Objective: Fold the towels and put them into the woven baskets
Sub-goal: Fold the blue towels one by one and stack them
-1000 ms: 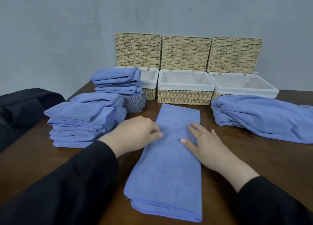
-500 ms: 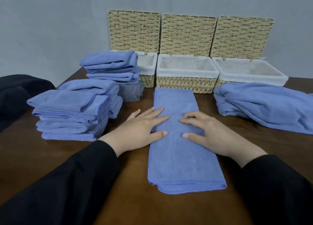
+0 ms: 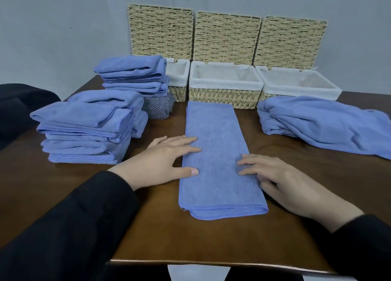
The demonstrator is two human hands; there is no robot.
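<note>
A blue towel (image 3: 215,149), folded into a long strip, lies flat in the middle of the wooden table (image 3: 148,234). My left hand (image 3: 167,160) rests flat with its fingers on the strip's left edge. On the right edge rests my right hand (image 3: 281,181), fingertips on the cloth. Three woven baskets stand open at the back: left (image 3: 179,77), middle (image 3: 224,94) and right (image 3: 300,90), each with a white liner and a raised lid. The middle and right baskets show only their liners inside.
Two stacks of folded blue towels sit on the left, one near (image 3: 84,128) and one farther back (image 3: 135,75) on a grey striped cloth (image 3: 158,109). Loose blue towels (image 3: 323,124) lie heaped on the right. A dark garment (image 3: 19,105) lies at the far left.
My hands have slid apart from the strip's centre toward its left and right edges, staying flat on it. The view has shifted, and the table's front edge now shows.
</note>
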